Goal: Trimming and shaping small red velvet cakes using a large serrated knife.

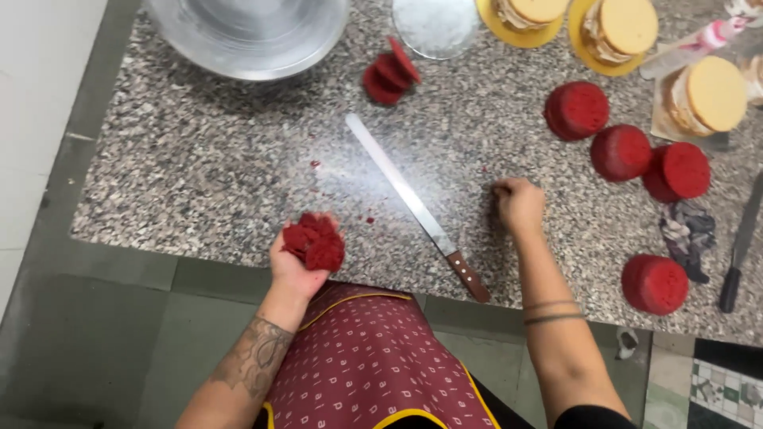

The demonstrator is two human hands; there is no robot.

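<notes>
Red cake scraps [315, 241] sit heaped in the left hand [296, 258], palm up, fingers cupped loosely under them; the hand is at the near edge of the granite counter [207, 167]. Right hand [519, 204] rests knuckles-up on the counter, fingers curled into a loose fist; whether it holds anything cannot be told. A few red crumbs [316, 164] lie on the stone between the hands and beyond.

Long knife [413, 202] lies flat between the two hands, untouched, blade running diagonally away to the left, brown handle toward the person, near the counter edge.

Farther out: a small stack of red cake slices [389, 73] beyond the blade tip. Right of the right hand, four small round red cakes [621, 151], three grouped together, one apart near the front edge. Crumpled dark cloth [688, 232] between them. A second knife [741, 246] with black handle at the far right edge.

Back edge: metal bowl [250, 32], clear round lid [435, 25], three pale layered cakes on gold boards [616, 32].

Person wears a maroon patterned apron [369, 365] with yellow trim.
</notes>
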